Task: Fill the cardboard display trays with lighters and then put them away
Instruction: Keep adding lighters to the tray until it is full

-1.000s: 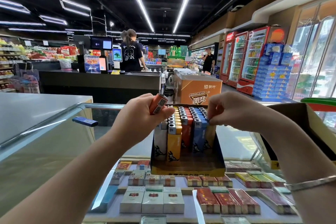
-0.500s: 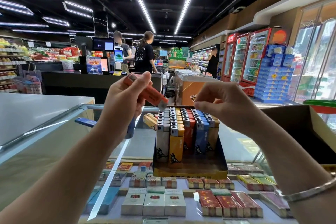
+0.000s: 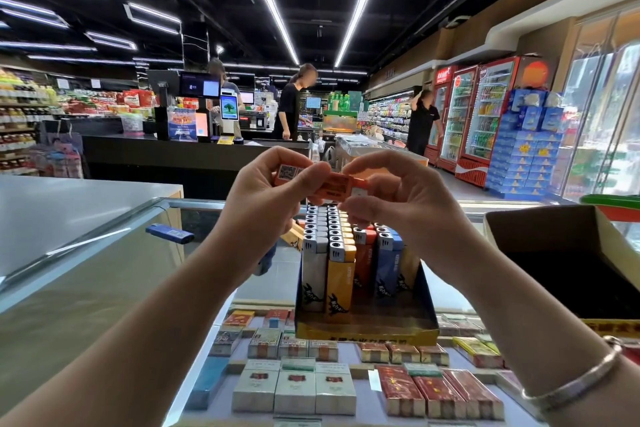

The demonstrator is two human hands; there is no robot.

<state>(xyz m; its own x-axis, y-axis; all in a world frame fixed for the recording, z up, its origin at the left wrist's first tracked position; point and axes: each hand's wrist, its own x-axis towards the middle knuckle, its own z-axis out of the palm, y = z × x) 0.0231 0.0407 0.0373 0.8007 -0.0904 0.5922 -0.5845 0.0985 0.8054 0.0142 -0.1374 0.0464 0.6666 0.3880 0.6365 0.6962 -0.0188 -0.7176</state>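
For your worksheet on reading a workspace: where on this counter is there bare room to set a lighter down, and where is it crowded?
Bare glass counter lies left of the display tray, apart from the loose blue lighter. A narrower strip runs between the tray and the empty cardboard box. Crowded: the tray's packed lighter rows, and above them, where left hand and right hand hold the orange lighter.

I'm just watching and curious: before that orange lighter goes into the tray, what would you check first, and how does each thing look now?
1. Orange lighter held securely: ok, left hand and right hand both pinch it.
2. Lighter upright for slotting: not ok, it lies sideways.
3. Display tray steady on the glass counter: ok.
4. Free slot in the orange row: cannot tell, the hands hide the back rows.
5. Stray blue lighter still on the counter: not ok.
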